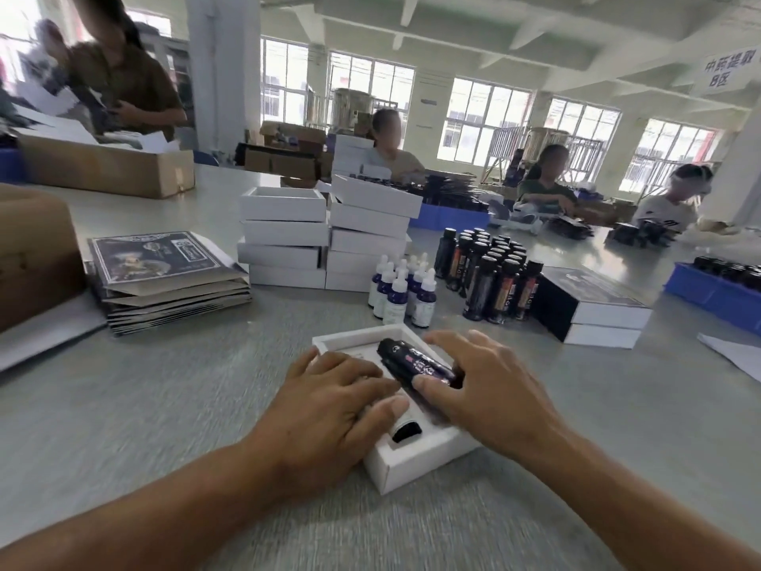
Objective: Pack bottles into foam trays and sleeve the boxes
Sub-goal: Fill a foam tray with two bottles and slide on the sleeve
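The white foam-lined box [416,459] sits on the grey counter [164,405] right in front of the person. Left hand [329,401] lies flat across the tray, fingers [383,405] straight, pressing down. Right hand [490,385] has its thumb and fingers pinching a dark bottle [416,362] that's lying tilted on top, not yet in its slot. That bottle looks rigid and glossy (probably slick, maybe glass), so gripping mid-body near the label seems safest. The foam should give a little; a push along the bottle's length ought to seat it. More dark bottles [490,274] and dropper bottles [403,288] wait behind.
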Demonstrator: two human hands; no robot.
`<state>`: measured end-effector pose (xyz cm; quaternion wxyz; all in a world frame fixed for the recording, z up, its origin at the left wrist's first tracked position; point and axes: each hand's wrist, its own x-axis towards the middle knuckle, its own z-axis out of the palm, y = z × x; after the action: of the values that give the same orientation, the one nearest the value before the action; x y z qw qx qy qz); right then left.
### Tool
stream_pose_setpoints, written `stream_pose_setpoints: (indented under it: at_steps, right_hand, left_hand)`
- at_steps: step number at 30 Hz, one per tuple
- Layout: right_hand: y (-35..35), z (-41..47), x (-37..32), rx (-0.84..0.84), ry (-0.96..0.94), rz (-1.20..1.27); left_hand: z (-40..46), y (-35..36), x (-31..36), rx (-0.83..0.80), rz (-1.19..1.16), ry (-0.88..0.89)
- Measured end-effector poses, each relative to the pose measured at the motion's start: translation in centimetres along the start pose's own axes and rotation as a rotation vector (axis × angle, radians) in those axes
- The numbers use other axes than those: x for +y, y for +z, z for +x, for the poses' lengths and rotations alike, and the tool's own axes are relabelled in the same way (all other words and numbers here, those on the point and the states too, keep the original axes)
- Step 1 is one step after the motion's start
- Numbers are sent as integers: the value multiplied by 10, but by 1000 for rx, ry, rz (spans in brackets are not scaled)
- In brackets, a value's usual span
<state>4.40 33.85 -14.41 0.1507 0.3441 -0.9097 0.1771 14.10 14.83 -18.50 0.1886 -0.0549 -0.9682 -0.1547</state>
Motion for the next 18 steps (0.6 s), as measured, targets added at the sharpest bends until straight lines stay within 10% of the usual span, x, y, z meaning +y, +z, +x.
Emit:
stream_pose_setpoints:
  at_steps: [18]
  right_hand:
    - [4, -6, 5, -230, -56, -60]
  left_hand:
    - [0, 2, -2, -2, 42, 8]
